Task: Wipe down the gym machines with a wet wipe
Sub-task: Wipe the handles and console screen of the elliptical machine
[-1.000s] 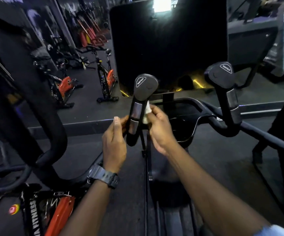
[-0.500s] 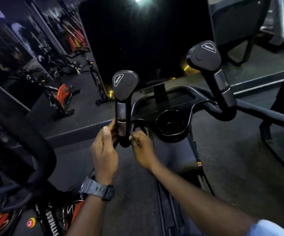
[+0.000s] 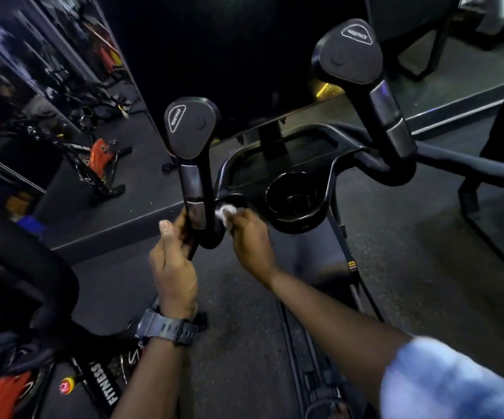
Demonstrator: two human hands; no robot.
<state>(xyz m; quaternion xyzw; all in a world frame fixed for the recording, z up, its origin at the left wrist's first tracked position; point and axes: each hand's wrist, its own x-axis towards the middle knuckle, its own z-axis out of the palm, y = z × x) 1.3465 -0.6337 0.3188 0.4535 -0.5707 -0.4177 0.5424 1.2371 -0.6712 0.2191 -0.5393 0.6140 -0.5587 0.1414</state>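
A black gym machine fills the middle of the view, with two upright handles. The left handle (image 3: 192,164) has a flat rounded cap and silver grip sensors. My left hand (image 3: 172,261) grips the lower part of this handle from the left side. My right hand (image 3: 252,240) pinches a crumpled white wet wipe (image 3: 225,213) and presses it against the handle's bottom bend on the right side. The right handle (image 3: 374,95) stands untouched, farther away.
A round black cup holder (image 3: 294,198) sits between the handles, under a large dark screen (image 3: 244,49). An orange and black spin bike (image 3: 99,160) stands far left. Another bike frame marked FITNESS (image 3: 102,384) is at the bottom left. A low grey platform edge (image 3: 123,228) runs behind.
My right hand slid the wipe down the left handle from near its middle to the bottom bend. My left hand kept its hold. The view tilted and drew closer.
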